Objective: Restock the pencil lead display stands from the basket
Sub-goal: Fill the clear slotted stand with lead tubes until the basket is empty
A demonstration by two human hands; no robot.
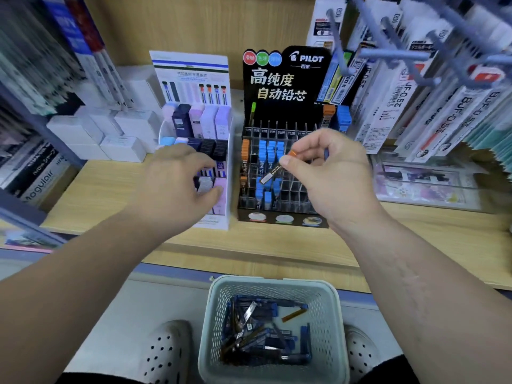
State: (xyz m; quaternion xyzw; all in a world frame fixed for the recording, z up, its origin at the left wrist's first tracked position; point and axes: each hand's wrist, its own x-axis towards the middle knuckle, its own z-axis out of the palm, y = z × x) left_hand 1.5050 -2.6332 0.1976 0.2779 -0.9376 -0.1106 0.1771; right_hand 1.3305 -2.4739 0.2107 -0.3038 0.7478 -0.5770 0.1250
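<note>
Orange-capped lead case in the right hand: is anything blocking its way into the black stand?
Nothing visible does. The right hand pinches the orange-capped lead case over the black stand, above its empty slots; the left hand is off over the white stand.

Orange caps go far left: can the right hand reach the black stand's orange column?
Probably yes: the right hand, pinching an orange-capped case, hovers over the black stand, and nothing blocks the orange column.

At six o'clock the basket (329, 322) is matt, pale perforated plastic. The surface (110, 195) shows smooth, light wood grain. At twelve, the black stand (285, 79) has a glossy printed header and clear plastic dividers (293, 187); the white stand (191, 70) at eleven is perhaps card.
</note>
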